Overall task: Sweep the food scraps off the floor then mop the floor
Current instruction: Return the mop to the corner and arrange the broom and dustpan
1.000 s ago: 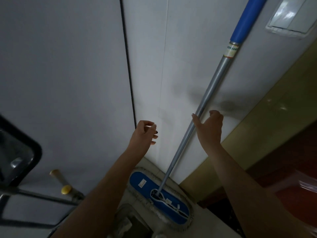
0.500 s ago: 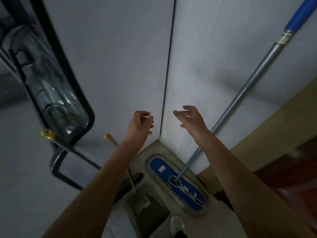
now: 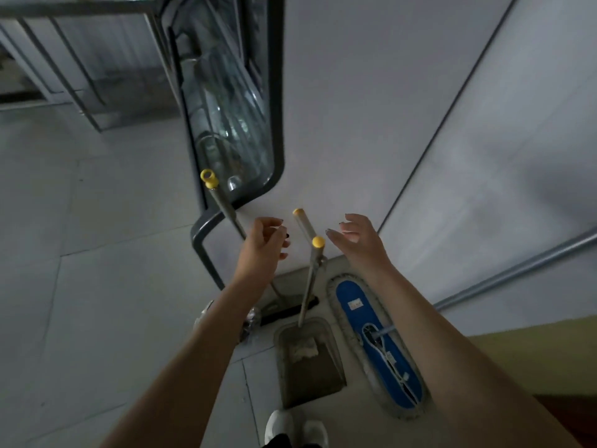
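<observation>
A grey dustpan stands on the floor in the wall corner, its metal handle topped by a yellow cap. A pale broom handle leans on the wall just behind it. To the right lies a flat blue mop head, and its metal pole leans against the wall. My left hand and my right hand hover on either side of the two handle tips, fingers apart, holding nothing.
Another metal pole with a yellow ring end leans at the left by a dark-framed glass door. A metal rack stands at the upper left. My white shoes are at the bottom, on the grey tiled floor.
My view has swung left and down from the mop pole to the dustpan corner. My right hand has left the mop pole, and both hands now flank the dustpan and broom handles.
</observation>
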`<move>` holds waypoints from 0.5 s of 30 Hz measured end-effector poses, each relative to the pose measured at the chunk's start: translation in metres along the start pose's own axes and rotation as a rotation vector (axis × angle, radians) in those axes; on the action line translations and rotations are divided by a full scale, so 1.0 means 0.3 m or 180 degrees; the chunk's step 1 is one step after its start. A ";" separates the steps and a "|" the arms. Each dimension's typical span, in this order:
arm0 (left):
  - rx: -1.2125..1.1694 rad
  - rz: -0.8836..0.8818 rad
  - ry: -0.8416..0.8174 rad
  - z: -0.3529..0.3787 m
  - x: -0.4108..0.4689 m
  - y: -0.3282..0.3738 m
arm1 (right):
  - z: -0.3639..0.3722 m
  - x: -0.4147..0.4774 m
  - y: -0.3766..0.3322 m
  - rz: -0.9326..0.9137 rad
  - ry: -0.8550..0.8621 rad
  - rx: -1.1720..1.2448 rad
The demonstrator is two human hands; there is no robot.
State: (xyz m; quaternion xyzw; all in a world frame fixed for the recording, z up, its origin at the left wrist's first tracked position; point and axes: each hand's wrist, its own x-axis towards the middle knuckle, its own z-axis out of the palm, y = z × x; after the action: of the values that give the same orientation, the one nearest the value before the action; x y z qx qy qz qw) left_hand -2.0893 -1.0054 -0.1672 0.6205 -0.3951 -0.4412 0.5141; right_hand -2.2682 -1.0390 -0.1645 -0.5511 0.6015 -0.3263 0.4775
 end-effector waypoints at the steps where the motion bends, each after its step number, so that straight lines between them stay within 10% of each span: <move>1: -0.0036 0.0012 0.0076 -0.010 -0.003 -0.017 | 0.026 0.005 0.008 -0.0047 -0.0040 -0.0063; 15: 0.0160 -0.0328 0.0636 -0.082 0.052 -0.171 | 0.199 0.087 0.016 -0.0928 -0.0022 -0.1007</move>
State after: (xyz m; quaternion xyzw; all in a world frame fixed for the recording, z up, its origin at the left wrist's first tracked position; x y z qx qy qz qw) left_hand -2.0593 -1.0049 -0.2181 0.6935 -0.3204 -0.3930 0.5118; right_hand -2.2126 -1.0555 -0.1944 -0.7015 0.5576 -0.2915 0.3348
